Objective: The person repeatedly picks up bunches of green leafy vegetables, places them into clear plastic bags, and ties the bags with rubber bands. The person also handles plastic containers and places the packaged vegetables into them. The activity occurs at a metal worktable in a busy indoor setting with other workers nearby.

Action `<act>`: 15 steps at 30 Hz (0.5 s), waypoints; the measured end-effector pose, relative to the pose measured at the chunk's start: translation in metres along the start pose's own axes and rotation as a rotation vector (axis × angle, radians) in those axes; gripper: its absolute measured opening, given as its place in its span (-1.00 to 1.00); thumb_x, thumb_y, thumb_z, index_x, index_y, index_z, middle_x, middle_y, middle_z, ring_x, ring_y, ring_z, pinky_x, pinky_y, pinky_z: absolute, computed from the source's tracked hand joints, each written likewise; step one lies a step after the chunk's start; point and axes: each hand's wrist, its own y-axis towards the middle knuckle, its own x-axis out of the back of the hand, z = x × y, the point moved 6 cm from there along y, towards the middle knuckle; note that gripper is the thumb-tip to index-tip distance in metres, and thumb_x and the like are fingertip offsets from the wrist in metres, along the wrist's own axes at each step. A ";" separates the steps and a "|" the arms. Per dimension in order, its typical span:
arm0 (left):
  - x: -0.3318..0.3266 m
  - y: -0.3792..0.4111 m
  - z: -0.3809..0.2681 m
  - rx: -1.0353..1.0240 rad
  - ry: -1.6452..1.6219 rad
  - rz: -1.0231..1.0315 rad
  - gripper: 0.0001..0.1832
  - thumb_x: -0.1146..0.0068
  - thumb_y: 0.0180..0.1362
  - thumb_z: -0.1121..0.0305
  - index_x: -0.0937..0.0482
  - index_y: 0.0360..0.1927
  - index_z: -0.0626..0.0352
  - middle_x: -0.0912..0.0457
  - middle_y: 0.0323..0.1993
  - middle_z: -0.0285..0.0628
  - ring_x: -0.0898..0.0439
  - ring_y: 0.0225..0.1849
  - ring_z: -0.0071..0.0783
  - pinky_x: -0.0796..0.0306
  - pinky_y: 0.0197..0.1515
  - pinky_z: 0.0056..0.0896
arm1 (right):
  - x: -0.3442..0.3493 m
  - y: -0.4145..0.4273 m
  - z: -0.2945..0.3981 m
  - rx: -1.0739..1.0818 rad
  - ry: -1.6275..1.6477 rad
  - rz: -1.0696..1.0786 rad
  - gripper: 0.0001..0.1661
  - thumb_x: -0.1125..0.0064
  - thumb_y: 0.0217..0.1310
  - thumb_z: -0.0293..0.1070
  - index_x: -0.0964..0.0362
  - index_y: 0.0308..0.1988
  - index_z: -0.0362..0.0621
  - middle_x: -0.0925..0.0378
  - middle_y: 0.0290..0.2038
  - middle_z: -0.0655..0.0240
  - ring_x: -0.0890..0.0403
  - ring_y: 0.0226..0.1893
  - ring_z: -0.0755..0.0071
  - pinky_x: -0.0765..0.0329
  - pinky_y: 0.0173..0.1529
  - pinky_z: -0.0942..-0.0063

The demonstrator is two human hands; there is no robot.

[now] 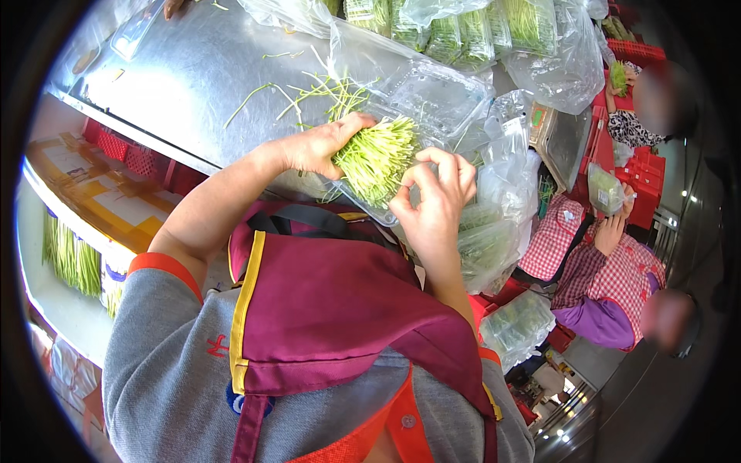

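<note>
My left hand (318, 144) grips a thick bundle of thin green vegetable stems (376, 159), its pale cut ends turned toward me. Longer, darker stem ends (341, 95) trail out beyond the hand over the metal table (191, 75). Beside the cut ends is my right hand (437, 191), thumb and forefinger curled together close to the bundle's edge. Whether anything small sits between those fingertips I cannot tell. Under the bundle shows the rim of a clear plastic tray (382, 215). Just past it lies another clear plastic tray (437, 95).
Packed trays of green stems (451, 35) in clear bags line the far side. Filled plastic bags (492, 231) lie at my right, near a weighing scale (564, 144). Two co-workers, one in a checked apron (619, 272), handle packs there. A taped cardboard box (104, 185) stands at left.
</note>
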 end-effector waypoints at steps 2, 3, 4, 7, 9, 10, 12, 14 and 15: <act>0.000 0.000 0.000 0.015 0.000 0.002 0.07 -0.25 -0.41 0.54 0.03 0.30 0.23 -0.10 0.30 0.07 -0.10 0.35 0.04 -0.08 0.35 -0.23 | 0.003 -0.002 -0.001 0.012 -0.005 -0.012 -0.80 -0.24 -0.30 -0.43 -0.38 -0.52 -0.01 -0.38 -0.12 0.38 -0.26 0.00 0.03 -0.12 0.08 0.01; 0.000 0.000 0.000 0.022 -0.001 0.003 0.07 -0.25 -0.41 0.54 0.03 0.30 0.23 -0.10 0.30 0.07 -0.10 0.34 0.04 -0.08 0.35 -0.23 | 0.004 -0.002 -0.002 0.012 -0.001 -0.012 -0.80 -0.24 -0.29 -0.43 -0.39 -0.51 -0.01 -0.39 -0.11 0.39 -0.26 0.01 0.02 -0.12 0.09 0.01; 0.000 0.000 0.000 0.026 0.005 0.004 0.07 -0.25 -0.41 0.54 0.02 0.30 0.23 -0.10 0.30 0.07 -0.10 0.34 0.04 -0.08 0.35 -0.23 | 0.004 -0.003 -0.004 0.011 0.004 -0.012 -0.80 -0.25 -0.28 -0.43 -0.39 -0.51 -0.01 -0.39 -0.09 0.39 -0.25 0.02 0.01 -0.11 0.10 0.01; 0.001 0.000 -0.002 0.032 0.014 0.007 0.05 -0.24 -0.40 0.54 0.02 0.30 0.24 -0.10 0.30 0.07 -0.11 0.34 0.04 -0.08 0.35 -0.22 | 0.005 -0.003 -0.005 0.016 0.009 0.005 -0.79 -0.26 -0.26 -0.43 -0.40 -0.48 -0.01 -0.39 -0.06 0.37 -0.25 0.04 0.01 -0.11 0.11 0.02; 0.001 0.000 -0.004 0.032 0.014 0.008 0.04 -0.24 -0.39 0.54 0.02 0.30 0.25 -0.10 0.30 0.07 -0.12 0.34 0.03 -0.08 0.35 -0.22 | 0.004 -0.003 -0.005 0.015 0.011 0.021 -0.77 -0.27 -0.26 -0.43 -0.40 -0.46 -0.01 -0.38 -0.05 0.35 -0.24 0.05 0.01 -0.12 0.11 0.03; 0.001 0.000 -0.004 0.027 0.014 0.005 0.04 -0.23 -0.39 0.54 0.01 0.30 0.25 -0.10 0.30 0.07 -0.12 0.34 0.03 -0.09 0.35 -0.22 | 0.004 -0.004 -0.006 0.012 0.012 0.029 -0.76 -0.27 -0.27 -0.43 -0.41 -0.45 -0.02 -0.38 -0.05 0.34 -0.24 0.05 0.01 -0.12 0.12 0.03; 0.000 0.000 -0.003 0.013 0.011 0.000 0.03 -0.23 -0.38 0.54 0.01 0.29 0.25 -0.10 0.30 0.06 -0.11 0.34 0.03 -0.09 0.35 -0.22 | 0.003 -0.004 -0.006 0.008 0.010 0.037 -0.75 -0.28 -0.27 -0.43 -0.41 -0.44 -0.03 -0.37 -0.04 0.33 -0.23 0.05 0.00 -0.12 0.12 0.03; 0.000 0.000 -0.001 -0.010 0.031 -0.013 0.03 -0.22 -0.38 0.55 0.00 0.29 0.24 -0.11 0.30 0.05 -0.11 0.34 0.02 -0.10 0.34 -0.22 | 0.002 -0.003 -0.006 0.006 0.002 0.038 -0.74 -0.28 -0.27 -0.43 -0.40 -0.43 -0.04 -0.36 -0.04 0.32 -0.23 0.05 -0.01 -0.12 0.12 0.03; 0.000 0.000 -0.001 -0.021 0.041 -0.019 0.02 -0.22 -0.38 0.55 0.00 0.29 0.23 -0.11 0.30 0.05 -0.11 0.35 0.02 -0.10 0.34 -0.21 | 0.002 -0.002 -0.005 0.003 -0.002 0.029 -0.75 -0.28 -0.27 -0.43 -0.40 -0.44 -0.03 -0.36 -0.04 0.32 -0.23 0.05 -0.01 -0.11 0.12 0.02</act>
